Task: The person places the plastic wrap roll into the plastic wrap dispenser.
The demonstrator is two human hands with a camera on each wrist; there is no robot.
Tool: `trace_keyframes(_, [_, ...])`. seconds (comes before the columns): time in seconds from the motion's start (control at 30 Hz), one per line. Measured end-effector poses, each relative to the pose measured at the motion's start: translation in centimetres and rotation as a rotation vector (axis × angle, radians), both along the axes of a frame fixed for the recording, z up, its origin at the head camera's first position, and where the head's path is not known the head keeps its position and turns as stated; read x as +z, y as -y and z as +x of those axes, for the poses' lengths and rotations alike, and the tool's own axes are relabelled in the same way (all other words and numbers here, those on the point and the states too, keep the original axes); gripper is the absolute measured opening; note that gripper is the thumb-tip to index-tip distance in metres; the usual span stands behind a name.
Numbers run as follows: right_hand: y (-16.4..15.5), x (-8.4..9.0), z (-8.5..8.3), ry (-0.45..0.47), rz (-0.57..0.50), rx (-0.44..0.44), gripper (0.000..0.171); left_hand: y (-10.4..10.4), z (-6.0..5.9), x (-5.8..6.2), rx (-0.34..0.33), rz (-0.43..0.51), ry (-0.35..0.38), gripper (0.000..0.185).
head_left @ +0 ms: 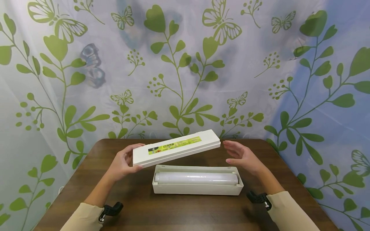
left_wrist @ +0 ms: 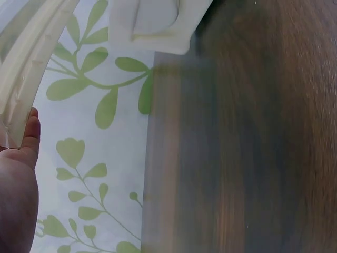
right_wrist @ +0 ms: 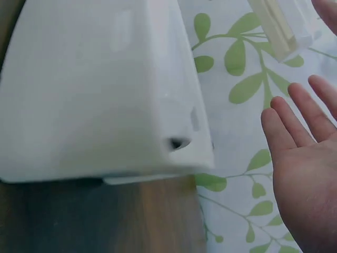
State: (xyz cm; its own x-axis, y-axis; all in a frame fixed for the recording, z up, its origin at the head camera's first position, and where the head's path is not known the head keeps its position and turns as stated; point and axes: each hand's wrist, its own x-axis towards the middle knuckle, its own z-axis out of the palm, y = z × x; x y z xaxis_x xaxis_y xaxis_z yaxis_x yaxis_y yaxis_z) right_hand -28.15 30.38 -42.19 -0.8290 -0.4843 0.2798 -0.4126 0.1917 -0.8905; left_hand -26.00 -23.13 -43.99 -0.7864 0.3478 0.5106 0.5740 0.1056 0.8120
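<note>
Left hand (head_left: pixel 122 162) grips 1 end of the white lid (head_left: pixel 177 148), tilted near its box (head_left: pixel 198 190) — light, stiff plastic, I'd guess, best held by the ends — right hand (head_left: pixel 242 157) empty, apart from it.

backdrop (head_left: pixel 245 83): pale, printed green leaves (head_left: pixel 155 18), butterflies (head_left: pixel 122 18) | table (head_left: pixel 196 211): brown wood

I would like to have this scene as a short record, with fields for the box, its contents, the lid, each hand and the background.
Box: pale, uncovered, on the brown table
Contents: one whitish roll, lying lengthwise
Lid: held clear of the box, tilted, right end higher; yellow-green label on top
Left hand: grips the lid's left end
Right hand: holds nothing, near the lid's right end but apart
Background: backdrop with green leaves and butterflies
</note>
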Motion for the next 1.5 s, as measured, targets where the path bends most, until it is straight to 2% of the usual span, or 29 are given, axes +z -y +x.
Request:
trace_keyframes(0.27, [1.0,1.4,-0.8,0.04,-0.008,-0.045,0.082,-0.9,0.0,-0.2,-0.051,0.02,-0.018,0.072])
trace_keyframes(0.57, [1.5,1.8,-1.8,0.054,-0.046,-0.003,0.091,-1.8,0.3,0.0,-0.106,0.037,0.011,0.071])
trace_keyframes(0.83, [1.7,2.1,-2.2,0.085,-0.097,0.087,0.097,-2.1,0.4,-0.1,-0.139,0.059,0.032,0.073])
trace_keyframes(1.33, [1.8,2.6,-2.3,0.113,-0.021,0.131,0.094,-2.6,0.5,0.0,-0.166,0.069,0.048,0.072])
trace_keyframes(1.5, [1.8,2.7,-2.2,0.127,-0.013,0.134,0.092,-2.5,0.3,0.0,-0.169,0.059,0.032,0.071])
